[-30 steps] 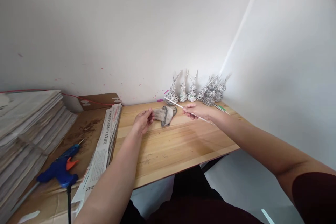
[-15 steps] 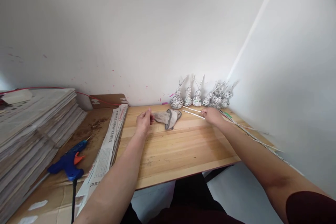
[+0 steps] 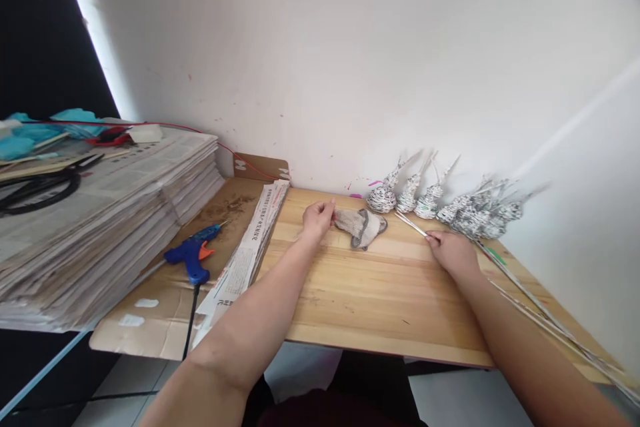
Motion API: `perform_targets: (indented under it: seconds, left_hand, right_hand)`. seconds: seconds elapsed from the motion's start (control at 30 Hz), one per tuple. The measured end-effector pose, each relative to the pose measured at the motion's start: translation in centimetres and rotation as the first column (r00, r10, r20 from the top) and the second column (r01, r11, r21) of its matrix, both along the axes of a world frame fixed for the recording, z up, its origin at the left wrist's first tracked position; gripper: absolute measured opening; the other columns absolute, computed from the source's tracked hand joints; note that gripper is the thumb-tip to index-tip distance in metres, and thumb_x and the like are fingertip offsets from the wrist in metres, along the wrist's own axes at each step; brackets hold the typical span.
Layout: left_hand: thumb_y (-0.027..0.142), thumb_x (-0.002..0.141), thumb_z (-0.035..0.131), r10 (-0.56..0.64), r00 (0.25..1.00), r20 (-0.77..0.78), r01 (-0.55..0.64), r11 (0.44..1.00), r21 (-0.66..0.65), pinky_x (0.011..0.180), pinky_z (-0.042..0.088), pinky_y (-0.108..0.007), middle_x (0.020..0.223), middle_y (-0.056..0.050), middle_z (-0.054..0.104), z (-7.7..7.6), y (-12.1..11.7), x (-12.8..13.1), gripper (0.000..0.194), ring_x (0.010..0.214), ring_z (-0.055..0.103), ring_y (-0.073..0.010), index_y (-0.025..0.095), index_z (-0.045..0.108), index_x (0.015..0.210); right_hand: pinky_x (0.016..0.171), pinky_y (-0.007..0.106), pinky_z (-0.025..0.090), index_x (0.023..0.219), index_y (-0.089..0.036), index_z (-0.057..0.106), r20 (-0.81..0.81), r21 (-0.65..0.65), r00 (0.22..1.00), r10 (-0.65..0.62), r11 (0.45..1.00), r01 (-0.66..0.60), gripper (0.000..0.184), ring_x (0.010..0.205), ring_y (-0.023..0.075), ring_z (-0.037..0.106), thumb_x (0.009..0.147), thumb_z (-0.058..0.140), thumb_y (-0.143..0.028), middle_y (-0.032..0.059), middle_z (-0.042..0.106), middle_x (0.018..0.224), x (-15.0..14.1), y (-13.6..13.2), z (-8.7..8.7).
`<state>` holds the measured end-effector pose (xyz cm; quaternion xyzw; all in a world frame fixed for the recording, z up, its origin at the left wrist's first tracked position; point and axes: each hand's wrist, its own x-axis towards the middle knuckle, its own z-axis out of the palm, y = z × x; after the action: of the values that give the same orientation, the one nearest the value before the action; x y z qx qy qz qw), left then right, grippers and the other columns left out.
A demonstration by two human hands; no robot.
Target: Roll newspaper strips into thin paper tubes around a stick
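The right hand [image 3: 454, 255] is closed on a small group of thin, straight, pale sticks [image 3: 413, 224], pinched between thumb and fingers near the visible end of their length. The sticks' long axis slants across the bench [image 3: 345, 287], and their free tips point leftward and away from the person, toward the leftmost of the black-and-white, gourd-shaped woven forms [image 3: 383, 200]. Those tips end short of the forms, near the right end of a crumpled grey-beige knitted cloth with dark edging [image 3: 360, 228].

The left hand [image 3: 318, 220] meets the cloth's left end, thumb pointing up; whether its fingers grip the fabric, I cannot tell. The cloth lies lengthwise from left to right, between the two hands, which are well apart.

Behind, the woven forms stand along the white wall [image 3: 345, 67], their spiky tops leaning up and to the right, limiting room at the back. Long, thin, pale strands [image 3: 540, 312] run along the bench's right edge beside the right forearm. On the left, the bench borders a stack of printed newspaper strips [image 3: 247, 247]. The widest open stretch of wood lies between the forearms, reaching to the front edge.
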<state>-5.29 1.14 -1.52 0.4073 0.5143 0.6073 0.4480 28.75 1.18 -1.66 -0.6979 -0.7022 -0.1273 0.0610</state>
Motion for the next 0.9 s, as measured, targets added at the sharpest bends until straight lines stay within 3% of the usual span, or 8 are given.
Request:
perform_targets:
  seconds: [0.63,0.8,0.9]
  left_hand:
    - [0.048,0.077,0.058,-0.013,0.999,-0.046,0.015,0.999,0.044,0.047,0.036,-0.023,0.050,0.000,0.055,-1.0,0.6,-0.1,0.039,0.045,0.047,-0.0107,0.019,0.053,0.051]
    - [0.053,0.079,0.053,0.013,0.991,-0.132,-0.002,0.996,0.084,0.050,0.036,-0.024,0.048,0.000,0.053,-1.4,0.8,-0.1,0.046,0.047,0.047,-0.0116,0.019,0.051,0.048]
    - [0.057,0.081,0.048,0.020,0.972,-0.232,0.012,0.991,0.133,0.053,0.036,-0.025,0.045,0.001,0.049,-1.9,1.1,0.0,0.052,0.047,0.046,-0.0122,0.019,0.050,0.046]
  right_hand:
    - [0.069,0.032,0.040,0.097,-0.024,0.073,0.000,0.016,0.999,0.041,0.999,-0.041,0.031,0.087,0.0244,0.062,0.089,0.044,-0.033,0.0091,0.071,0.097,-5.1,4.3,1.1]
    - [0.073,0.033,0.041,0.101,-0.022,0.072,-0.015,0.082,0.994,0.109,0.991,-0.108,0.033,0.089,0.0256,0.061,0.089,0.044,-0.035,0.0102,0.072,0.098,-4.8,4.5,1.0]
    - [0.070,0.034,0.042,0.099,-0.020,0.072,-0.084,0.135,0.992,0.090,0.988,-0.078,0.032,0.083,0.0261,0.062,0.086,0.047,-0.035,0.0114,0.072,0.096,-4.7,4.3,1.5]
